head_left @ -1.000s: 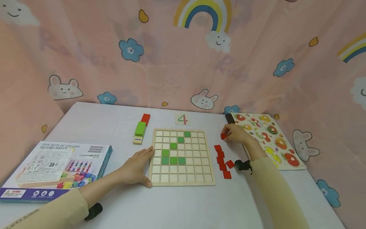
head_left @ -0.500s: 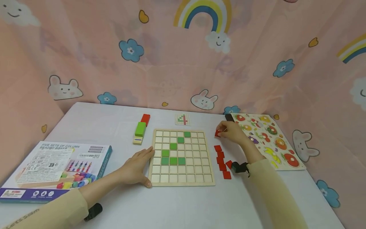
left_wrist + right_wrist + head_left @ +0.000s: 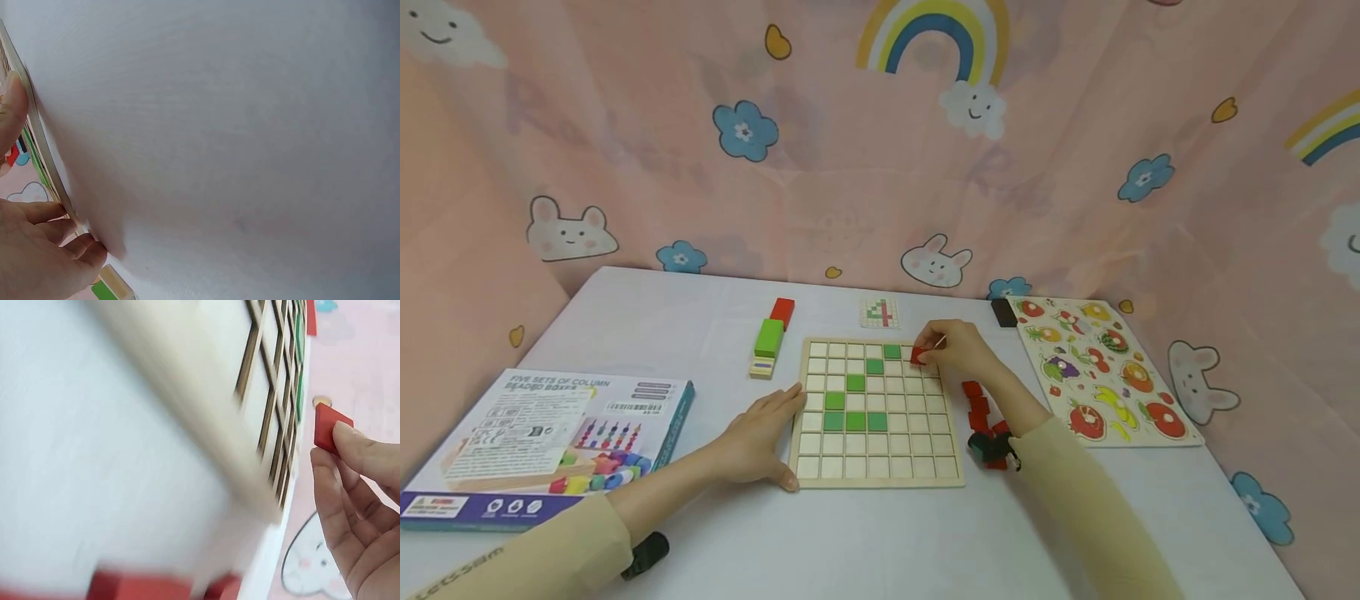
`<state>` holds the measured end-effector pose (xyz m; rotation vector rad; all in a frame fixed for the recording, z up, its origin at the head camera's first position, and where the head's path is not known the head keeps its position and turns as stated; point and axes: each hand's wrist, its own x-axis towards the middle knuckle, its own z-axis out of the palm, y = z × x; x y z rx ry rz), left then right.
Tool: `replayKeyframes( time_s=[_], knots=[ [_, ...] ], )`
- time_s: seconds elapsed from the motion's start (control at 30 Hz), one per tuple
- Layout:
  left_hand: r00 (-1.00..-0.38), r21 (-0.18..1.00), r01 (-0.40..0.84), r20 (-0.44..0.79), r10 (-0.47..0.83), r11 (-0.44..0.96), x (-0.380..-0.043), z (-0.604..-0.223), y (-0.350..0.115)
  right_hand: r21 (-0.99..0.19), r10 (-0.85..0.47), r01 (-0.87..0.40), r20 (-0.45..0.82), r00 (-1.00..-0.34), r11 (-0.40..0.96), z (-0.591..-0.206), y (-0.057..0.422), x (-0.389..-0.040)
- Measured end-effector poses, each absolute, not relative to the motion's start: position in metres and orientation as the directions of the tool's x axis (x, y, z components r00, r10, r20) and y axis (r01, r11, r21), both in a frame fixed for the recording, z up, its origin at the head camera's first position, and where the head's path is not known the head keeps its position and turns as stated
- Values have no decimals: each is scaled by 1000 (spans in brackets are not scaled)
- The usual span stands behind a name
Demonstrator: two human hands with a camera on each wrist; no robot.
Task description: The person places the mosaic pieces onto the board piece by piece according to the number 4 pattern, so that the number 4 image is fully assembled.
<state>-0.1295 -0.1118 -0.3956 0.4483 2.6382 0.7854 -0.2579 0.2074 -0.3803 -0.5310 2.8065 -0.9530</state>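
Observation:
A wooden grid board (image 3: 880, 482) with several green tiles (image 3: 855, 421) set in its cells lies mid-table. My left hand (image 3: 758, 437) rests along the board's left edge, thumb at the near corner and fingers against the frame; the left wrist view shows those fingers (image 3: 59, 232) touching the rim. Over the board's far right part, my right hand (image 3: 958, 346) pinches a red square tile (image 3: 918, 356) between thumb and fingertips. In the right wrist view that red tile (image 3: 329, 428) is gripped by its edge. Loose red tiles (image 3: 977, 404) lie right of the board, partly hidden by the wrist camera.
Behind the board lies a small pattern card (image 3: 879, 313). Red and green stacked blocks (image 3: 768, 339) stand at back left. A boxed toy (image 3: 550, 442) is at the left, a fruit puzzle board (image 3: 1105, 367) at the right, with a black object (image 3: 1003, 313) by its corner.
My right hand has carried the red tile leftward, from beside the fruit puzzle board to over the grid board's far right cells. The left hand has stayed put.

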Motion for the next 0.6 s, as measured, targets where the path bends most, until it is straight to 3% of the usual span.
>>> replayKeyframes(
  time_s=[0.6],
  knots=[
    [-885, 580, 208, -232, 404, 788, -128, -395, -113, -566, -419, -311, -67, -906, 763, -385, 171, -259]
  ],
)
